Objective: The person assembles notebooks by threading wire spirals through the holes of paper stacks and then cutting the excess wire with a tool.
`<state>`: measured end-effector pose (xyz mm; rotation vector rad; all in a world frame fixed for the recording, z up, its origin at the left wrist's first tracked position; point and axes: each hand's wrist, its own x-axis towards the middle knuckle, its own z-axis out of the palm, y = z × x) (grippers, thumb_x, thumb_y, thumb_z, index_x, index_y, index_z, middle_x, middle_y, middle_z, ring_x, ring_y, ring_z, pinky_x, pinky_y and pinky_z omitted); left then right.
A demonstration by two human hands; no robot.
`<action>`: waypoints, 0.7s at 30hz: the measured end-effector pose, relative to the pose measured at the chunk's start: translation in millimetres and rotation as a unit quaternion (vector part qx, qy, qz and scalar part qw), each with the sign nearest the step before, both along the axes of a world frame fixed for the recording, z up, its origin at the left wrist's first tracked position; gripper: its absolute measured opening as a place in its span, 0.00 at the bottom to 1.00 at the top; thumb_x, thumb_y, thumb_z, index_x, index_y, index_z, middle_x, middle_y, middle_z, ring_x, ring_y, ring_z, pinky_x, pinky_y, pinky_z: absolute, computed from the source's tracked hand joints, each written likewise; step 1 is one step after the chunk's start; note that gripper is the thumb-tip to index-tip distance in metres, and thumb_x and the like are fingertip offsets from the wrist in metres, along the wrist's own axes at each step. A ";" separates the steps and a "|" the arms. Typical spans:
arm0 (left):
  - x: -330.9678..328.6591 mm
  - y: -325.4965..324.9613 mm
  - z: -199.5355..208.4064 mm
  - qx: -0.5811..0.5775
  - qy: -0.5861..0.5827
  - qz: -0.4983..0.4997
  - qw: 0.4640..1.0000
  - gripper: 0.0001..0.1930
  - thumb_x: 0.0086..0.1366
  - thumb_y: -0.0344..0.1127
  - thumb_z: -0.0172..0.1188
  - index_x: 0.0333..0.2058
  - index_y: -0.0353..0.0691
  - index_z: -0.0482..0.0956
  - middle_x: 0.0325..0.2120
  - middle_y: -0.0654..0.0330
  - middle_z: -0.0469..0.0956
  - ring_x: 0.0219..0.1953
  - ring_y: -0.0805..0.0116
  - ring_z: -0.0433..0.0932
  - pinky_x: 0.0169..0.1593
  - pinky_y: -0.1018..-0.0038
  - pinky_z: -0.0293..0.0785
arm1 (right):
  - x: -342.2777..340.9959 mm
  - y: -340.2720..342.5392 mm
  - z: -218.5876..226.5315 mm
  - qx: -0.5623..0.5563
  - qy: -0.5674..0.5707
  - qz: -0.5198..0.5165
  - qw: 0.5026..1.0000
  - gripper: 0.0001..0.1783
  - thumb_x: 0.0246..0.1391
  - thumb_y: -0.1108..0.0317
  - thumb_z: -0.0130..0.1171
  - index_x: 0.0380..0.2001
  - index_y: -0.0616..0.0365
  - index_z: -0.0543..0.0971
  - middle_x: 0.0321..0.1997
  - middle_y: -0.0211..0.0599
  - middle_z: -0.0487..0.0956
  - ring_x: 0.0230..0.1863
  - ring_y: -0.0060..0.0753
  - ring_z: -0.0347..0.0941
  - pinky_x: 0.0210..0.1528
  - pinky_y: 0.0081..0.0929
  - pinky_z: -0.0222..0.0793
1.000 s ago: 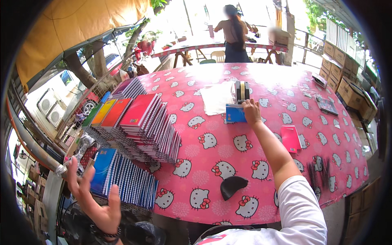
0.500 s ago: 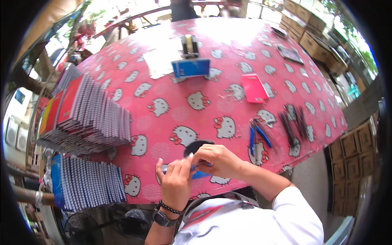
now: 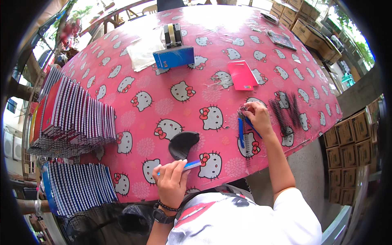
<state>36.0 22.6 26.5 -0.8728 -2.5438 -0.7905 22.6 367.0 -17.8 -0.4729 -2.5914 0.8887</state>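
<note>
My left hand (image 3: 171, 183) is closed round a thin blue notebook (image 3: 192, 165), held edge-on above the near edge of the table. Just beyond it, a black curved piece (image 3: 183, 145), its kind unclear, lies on the cloth. My right hand (image 3: 258, 116) is stretched out to the right, its fingertips pinched together at the head of the blue-handled pliers (image 3: 241, 132). What sits between those fingertips is too small to make out. Beside the pliers, several black spiral wires (image 3: 281, 116) lie in a loose bundle.
Stacks of spiral notebooks, red-covered (image 3: 77, 110) and blue-covered (image 3: 79, 188), line the left side. Farther back are a blue notebook (image 3: 174, 58), a tape dispenser (image 3: 173, 34), white sheets (image 3: 142, 55) and a pink notebook (image 3: 242, 76). Cardboard boxes (image 3: 347, 151) are stacked at the right.
My right hand has left the left hand and the notebook and moved right to the pliers. My left hand keeps the notebook. The view has shifted slightly.
</note>
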 end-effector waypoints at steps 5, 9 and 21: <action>1.1 -0.2 -12.0 0.013 0.006 0.005 1.000 0.11 0.53 0.33 0.65 0.37 0.47 0.81 0.30 0.69 0.76 0.35 0.71 0.73 0.44 0.70 0.58 | 4.5 4.9 19.5 -0.164 0.082 0.036 0.982 0.14 0.43 0.77 0.66 0.37 0.58 0.79 0.31 0.28 0.77 0.35 0.22 0.72 0.39 0.22 0.70; 0.0 1.8 -10.2 0.024 0.005 0.009 1.000 0.11 0.52 0.33 0.65 0.37 0.48 0.82 0.28 0.70 0.75 0.34 0.71 0.73 0.43 0.70 0.58 | 10.4 13.0 32.9 -0.221 0.076 0.024 0.972 0.14 0.46 0.76 0.66 0.38 0.55 0.80 0.30 0.26 0.76 0.34 0.17 0.70 0.39 0.19 0.69; -0.2 1.3 -9.6 0.022 0.007 0.009 1.000 0.10 0.53 0.34 0.65 0.36 0.48 0.82 0.27 0.70 0.75 0.34 0.71 0.72 0.42 0.71 0.58 | 4.3 18.4 13.3 0.065 0.007 0.027 0.997 0.17 0.46 0.65 0.65 0.41 0.58 0.78 0.38 0.38 0.77 0.42 0.40 0.71 0.46 0.34 0.67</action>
